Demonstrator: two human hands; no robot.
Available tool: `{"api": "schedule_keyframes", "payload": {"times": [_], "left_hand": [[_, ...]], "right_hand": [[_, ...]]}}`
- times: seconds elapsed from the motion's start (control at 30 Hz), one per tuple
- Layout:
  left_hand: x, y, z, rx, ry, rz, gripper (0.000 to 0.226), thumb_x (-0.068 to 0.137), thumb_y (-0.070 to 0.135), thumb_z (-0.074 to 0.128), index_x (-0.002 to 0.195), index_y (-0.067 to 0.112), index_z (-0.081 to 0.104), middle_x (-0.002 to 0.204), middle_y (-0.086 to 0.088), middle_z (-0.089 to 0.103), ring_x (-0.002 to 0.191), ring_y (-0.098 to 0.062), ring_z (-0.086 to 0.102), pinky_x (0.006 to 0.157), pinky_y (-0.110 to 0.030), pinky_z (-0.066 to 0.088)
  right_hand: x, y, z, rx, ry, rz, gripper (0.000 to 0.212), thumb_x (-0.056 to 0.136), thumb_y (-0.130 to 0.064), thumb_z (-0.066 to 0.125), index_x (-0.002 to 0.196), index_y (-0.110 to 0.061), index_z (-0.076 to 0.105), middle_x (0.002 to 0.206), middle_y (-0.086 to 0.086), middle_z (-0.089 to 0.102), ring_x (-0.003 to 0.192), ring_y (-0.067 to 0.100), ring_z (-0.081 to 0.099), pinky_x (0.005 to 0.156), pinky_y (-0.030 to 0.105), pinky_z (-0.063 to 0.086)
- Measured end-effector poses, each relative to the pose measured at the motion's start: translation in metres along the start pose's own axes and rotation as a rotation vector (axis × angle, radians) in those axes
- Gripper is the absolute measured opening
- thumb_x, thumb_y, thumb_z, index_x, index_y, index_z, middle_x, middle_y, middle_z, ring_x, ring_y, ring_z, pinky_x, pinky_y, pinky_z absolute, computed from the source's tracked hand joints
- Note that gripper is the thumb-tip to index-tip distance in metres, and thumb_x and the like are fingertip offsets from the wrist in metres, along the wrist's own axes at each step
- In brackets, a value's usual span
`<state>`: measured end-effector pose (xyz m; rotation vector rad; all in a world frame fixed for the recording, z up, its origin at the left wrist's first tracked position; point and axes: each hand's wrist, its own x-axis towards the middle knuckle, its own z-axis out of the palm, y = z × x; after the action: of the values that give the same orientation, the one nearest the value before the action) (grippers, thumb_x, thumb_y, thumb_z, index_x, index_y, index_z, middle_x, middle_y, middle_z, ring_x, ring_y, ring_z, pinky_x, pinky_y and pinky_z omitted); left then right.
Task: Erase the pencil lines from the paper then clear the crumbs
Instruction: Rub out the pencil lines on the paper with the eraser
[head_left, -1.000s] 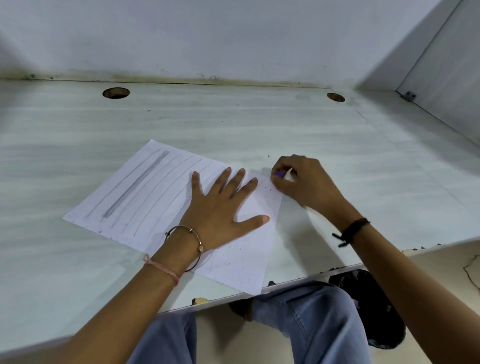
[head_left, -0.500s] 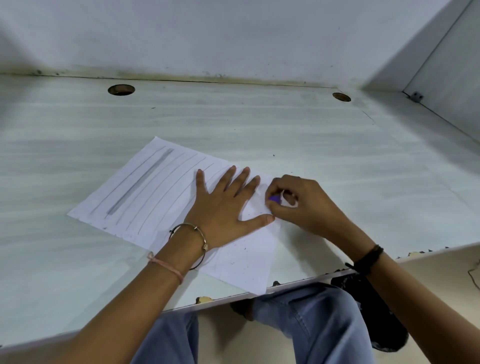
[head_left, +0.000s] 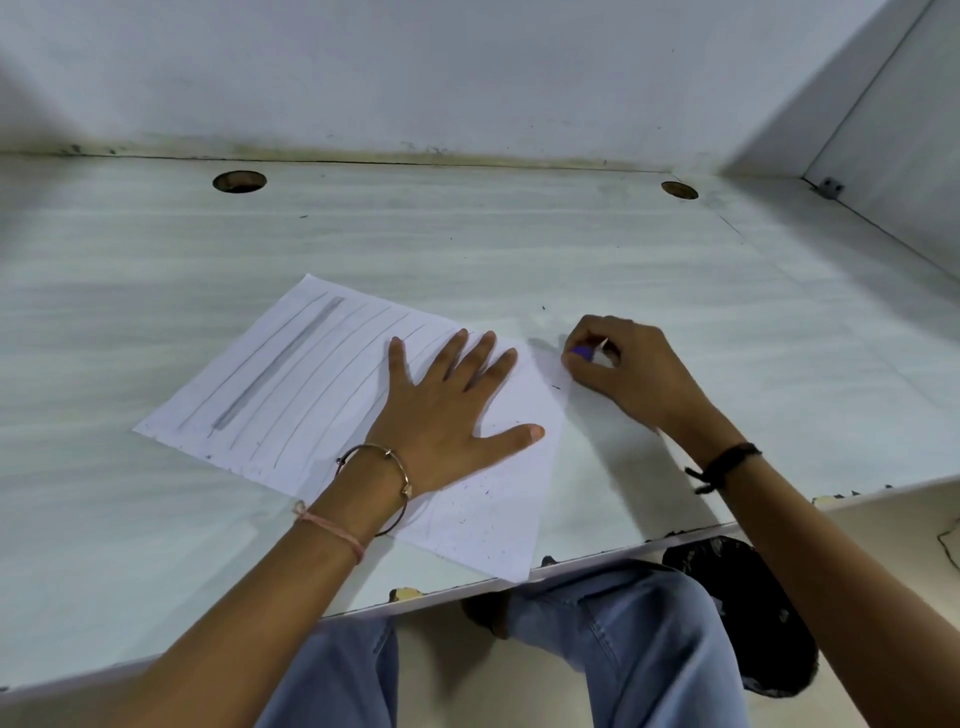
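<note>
A white sheet of paper (head_left: 291, 384) lies at an angle on the pale desk (head_left: 519, 249), with several pencil lines and one thick grey band on its left half. My left hand (head_left: 447, 415) presses flat on the sheet, fingers spread. My right hand (head_left: 623, 374) pinches a small purple eraser (head_left: 581, 354) at the paper's far right corner. Dark eraser crumbs (head_left: 478, 506) speckle the paper's near right part, where the lines are gone.
Two round cable holes (head_left: 239, 181) (head_left: 679, 190) sit near the back wall. A side panel (head_left: 893, 156) closes the right. The desk's chipped front edge (head_left: 467, 584) runs above my knees in blue jeans (head_left: 623, 639). A dark bag (head_left: 748, 613) lies on the floor.
My right hand with the eraser moved down along the paper's right edge, then back up and right to the far corner. My left hand stayed flat on the sheet.
</note>
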<state>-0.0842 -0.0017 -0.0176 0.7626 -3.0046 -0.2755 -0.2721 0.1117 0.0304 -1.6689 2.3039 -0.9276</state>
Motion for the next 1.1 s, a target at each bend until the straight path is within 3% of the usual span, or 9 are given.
{"api": "schedule_keyframes", "payload": {"times": [0.07, 0.2, 0.33, 0.57, 0.7, 0.8, 0.9, 1.0, 1.1], "left_hand": [[0.000, 0.000, 0.000, 0.000, 0.001, -0.001, 0.100, 0.065, 0.085, -0.010, 0.154, 0.039, -0.010, 0.161, 0.014, -0.019, 0.147, -0.010, -0.021, 0.112, -0.068, -0.010], [0.000, 0.001, 0.001, -0.010, 0.012, -0.004, 0.099, 0.065, 0.085, -0.009, 0.153, 0.040, -0.010, 0.162, 0.014, -0.017, 0.148, -0.009, -0.020, 0.111, -0.068, -0.010], [0.001, 0.000, 0.001, -0.010, 0.009, -0.005, 0.099, 0.066, 0.085, -0.009, 0.153, 0.039, -0.009, 0.162, 0.014, -0.017, 0.148, -0.010, -0.020, 0.111, -0.068, -0.012], [-0.001, 0.003, -0.003, -0.032, -0.010, -0.008, 0.098, 0.071, 0.090, 0.000, 0.154, 0.038, -0.007, 0.162, 0.013, -0.015, 0.148, -0.010, -0.019, 0.111, -0.067, -0.013], [-0.002, 0.002, -0.006, -0.066, -0.002, -0.015, 0.075, 0.092, 0.070, 0.015, 0.156, 0.033, 0.000, 0.163, 0.016, -0.009, 0.149, -0.007, -0.013, 0.114, -0.062, -0.012], [0.000, -0.001, -0.009, -0.148, 0.046, -0.017, 0.056, 0.104, 0.047, 0.018, 0.157, 0.030, 0.009, 0.163, 0.017, 0.002, 0.149, -0.004, -0.006, 0.116, -0.058, -0.010], [0.000, -0.005, -0.010, -0.295, 0.126, -0.027, 0.047, 0.106, 0.025, 0.028, 0.153, 0.024, 0.027, 0.161, 0.013, 0.018, 0.148, -0.003, 0.009, 0.118, -0.047, -0.009], [-0.004, -0.008, -0.015, -0.601, 0.242, -0.069, 0.045, 0.099, 0.002, 0.038, 0.140, 0.016, 0.050, 0.152, 0.004, 0.041, 0.142, -0.008, 0.031, 0.118, -0.035, -0.007], [-0.011, -0.014, -0.023, -0.679, 0.237, -0.090, 0.040, 0.098, 0.002, 0.043, 0.134, 0.013, 0.056, 0.148, 0.001, 0.046, 0.137, -0.012, 0.039, 0.117, -0.033, -0.004]], "right_hand": [[0.003, -0.007, 0.002, -0.016, 0.007, -0.046, 0.012, 0.082, -0.014, 0.066, 0.078, -0.024, 0.061, 0.076, -0.009, 0.063, 0.064, -0.001, 0.050, 0.061, 0.018, 0.034], [-0.011, -0.023, 0.021, 0.016, -0.137, -0.152, 0.005, 0.084, -0.013, 0.066, 0.085, -0.018, 0.064, 0.076, -0.010, 0.059, 0.070, 0.000, 0.051, 0.064, 0.011, 0.035], [0.014, -0.004, 0.015, -0.021, 0.015, -0.032, 0.009, 0.085, -0.016, 0.064, 0.082, -0.025, 0.061, 0.083, -0.002, 0.064, 0.070, 0.005, 0.053, 0.066, 0.020, 0.036], [-0.002, -0.021, 0.028, 0.014, -0.031, -0.094, 0.001, 0.086, -0.013, 0.065, 0.085, -0.014, 0.064, 0.077, -0.005, 0.061, 0.067, -0.003, 0.051, 0.062, 0.009, 0.035], [0.012, -0.014, 0.020, -0.003, 0.066, 0.031, 0.005, 0.085, -0.012, 0.064, 0.080, -0.015, 0.063, 0.076, -0.003, 0.061, 0.064, -0.004, 0.049, 0.058, 0.008, 0.035], [-0.004, -0.037, 0.027, 0.126, 0.135, 0.026, 0.007, 0.083, -0.012, 0.065, 0.077, -0.013, 0.063, 0.070, -0.004, 0.059, 0.059, 0.004, 0.045, 0.056, 0.010, 0.035], [-0.026, -0.059, 0.038, 0.383, 0.016, 0.064, 0.005, 0.085, -0.009, 0.065, 0.081, -0.012, 0.065, 0.072, 0.000, 0.061, 0.058, 0.008, 0.049, 0.057, 0.016, 0.042], [-0.040, -0.066, 0.048, 0.464, -0.127, 0.050, 0.006, 0.085, -0.005, 0.066, 0.085, -0.010, 0.066, 0.084, 0.004, 0.064, 0.061, 0.016, 0.057, 0.059, 0.021, 0.050], [-0.046, -0.066, 0.049, 0.505, -0.139, 0.040, 0.005, 0.086, -0.004, 0.067, 0.086, -0.010, 0.066, 0.089, 0.006, 0.064, 0.075, 0.019, 0.061, 0.068, 0.029, 0.054]]}}
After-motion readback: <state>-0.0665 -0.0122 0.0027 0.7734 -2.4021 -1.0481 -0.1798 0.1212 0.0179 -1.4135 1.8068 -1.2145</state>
